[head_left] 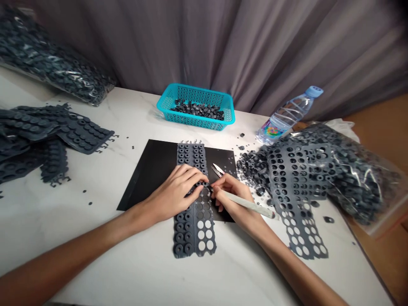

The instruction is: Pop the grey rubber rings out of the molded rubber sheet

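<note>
A grey rubber sheet (193, 225) studded with small rings lies across a black mat (153, 170) in the middle of the table. Its lower right columns show punched-out holes. My left hand (178, 191) presses on the sheet, fingertips pinching a ring near its centre. My right hand (232, 195) holds a pale stick-like tool (248, 205), its tip touching the sheet beside my left fingers. Small snips (218, 170) lie on the mat just above my right hand.
A teal basket (197, 91) with loose rings stands behind the mat. Emptied sheets (296, 191) and loose rings pile at the right beside a clear bag of parts (360, 178) and a water bottle (287, 114). Full sheets (41, 136) stack at the left.
</note>
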